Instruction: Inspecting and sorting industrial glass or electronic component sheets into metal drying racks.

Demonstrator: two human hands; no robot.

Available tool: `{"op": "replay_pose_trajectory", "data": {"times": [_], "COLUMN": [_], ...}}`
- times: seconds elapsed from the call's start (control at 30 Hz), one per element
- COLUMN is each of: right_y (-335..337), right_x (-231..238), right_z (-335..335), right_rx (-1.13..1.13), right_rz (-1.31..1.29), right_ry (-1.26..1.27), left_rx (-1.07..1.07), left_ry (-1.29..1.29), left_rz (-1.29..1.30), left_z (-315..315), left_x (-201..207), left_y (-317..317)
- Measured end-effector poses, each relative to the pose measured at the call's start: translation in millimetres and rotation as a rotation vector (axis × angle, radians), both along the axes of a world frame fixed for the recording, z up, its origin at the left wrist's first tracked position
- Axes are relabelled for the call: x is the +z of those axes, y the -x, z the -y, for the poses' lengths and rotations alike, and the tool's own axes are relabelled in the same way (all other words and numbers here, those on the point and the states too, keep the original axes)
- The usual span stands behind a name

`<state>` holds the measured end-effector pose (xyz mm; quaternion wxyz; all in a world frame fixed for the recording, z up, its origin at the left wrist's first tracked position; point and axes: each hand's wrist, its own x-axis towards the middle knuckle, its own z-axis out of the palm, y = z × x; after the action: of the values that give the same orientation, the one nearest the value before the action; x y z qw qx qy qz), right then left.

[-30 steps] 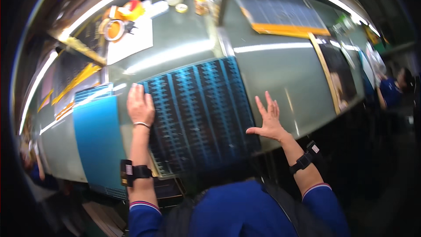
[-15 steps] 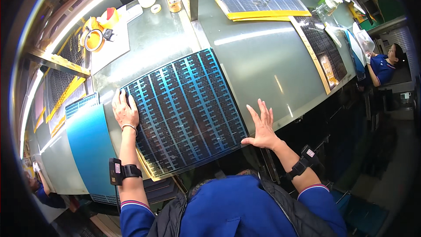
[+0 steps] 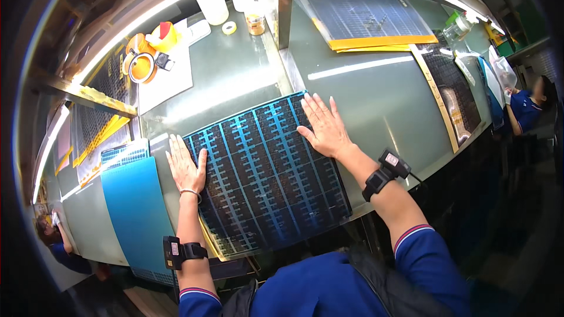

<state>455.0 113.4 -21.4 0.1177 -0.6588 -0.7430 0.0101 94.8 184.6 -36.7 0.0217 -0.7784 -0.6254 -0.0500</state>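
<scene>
Flanking a dark, blue-patterned panel (image 3: 267, 182) at the near edge of the table (image 3: 385, 117), the left hand (image 3: 187, 170) and right hand (image 3: 325, 129) lie open along its left side and upper right corner, I'd guess to steady it

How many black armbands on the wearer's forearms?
2: one armband on the left forearm, behind the left hand; another armband on the right forearm, behind the right hand. Neither is hidden.

workshop, long workbench (image 3: 376, 97), stacked sheets (image 3: 364, 14) (orange-edged), uniformed co-worker (image 3: 523, 108)
</scene>
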Motion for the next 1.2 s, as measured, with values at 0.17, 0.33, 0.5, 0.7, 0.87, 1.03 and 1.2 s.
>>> {"op": "replay_pose_trajectory", "data": {"times": [0.17,0.33,0.5,0.7,0.87,1.03,1.2], "right_y": [3.6,-7.9,5.0,10.5,17.4,-1.8,20.5], "right_x": [-1.9,29.8,46.6,48.2,40.7,21.8,92.7], "right_z": [-2.2,119.6,211.1,219.3,244.7,236.8,151.7], "right_rx": [-0.034,0.044,0.207,0.216,0.235,0.469,0.561], "right_rz": [-0.025,-0.11,-0.066,-0.026,-0.062,-0.029,-0.99], "right_ry": [-0.083,0.09,0.334,0.321,0.219,-0.047,-0.491], "left_rx": [-0.06,-0.112,-0.24,-0.409,-0.408,-0.473,-0.201], "left_ry": [-0.034,-0.089,0.262,0.031,-0.127,-0.35,-0.512], "left_rz": [0.092,0.394,0.299,0.274,0.316,0.403,0.837], "left_z": [2.4,151.8,248.6,239.9,244.9,249.0,214.9], "left_x": [-4.5,23.6,47.8,26.3,39.5,97.9,171.2], "left_y": [19.6,45.2,56.2,90.4,103.9,123.8,137.3]}}
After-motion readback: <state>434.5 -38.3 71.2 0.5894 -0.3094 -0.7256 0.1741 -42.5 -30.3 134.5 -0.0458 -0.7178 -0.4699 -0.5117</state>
